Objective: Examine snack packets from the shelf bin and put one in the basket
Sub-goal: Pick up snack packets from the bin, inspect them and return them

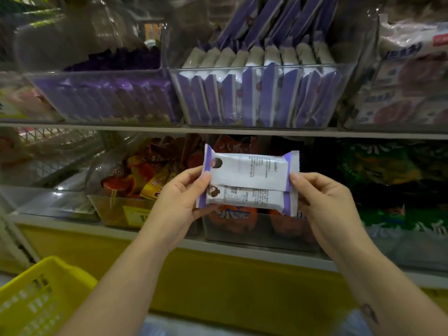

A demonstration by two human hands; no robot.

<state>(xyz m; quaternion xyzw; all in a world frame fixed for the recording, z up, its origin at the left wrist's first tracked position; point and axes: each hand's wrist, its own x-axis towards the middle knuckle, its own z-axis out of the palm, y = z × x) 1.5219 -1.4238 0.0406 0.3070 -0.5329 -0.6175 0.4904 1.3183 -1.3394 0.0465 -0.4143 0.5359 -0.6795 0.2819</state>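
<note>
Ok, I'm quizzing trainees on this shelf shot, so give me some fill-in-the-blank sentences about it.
The left hand and right hand hold ___ packets between them.
The basket at lower left is ___.
The clear bin of matching packets stands on the ___ shelf.
Missing: two; yellow; upper.

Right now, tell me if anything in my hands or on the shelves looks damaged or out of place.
Nothing looks damaged or spilled. The held packets, gripped by left hand and right hand, overlap offset. Only the orange and yellow packets in the lower bin lie jumbled, unlike the upright purple packets above.
</note>
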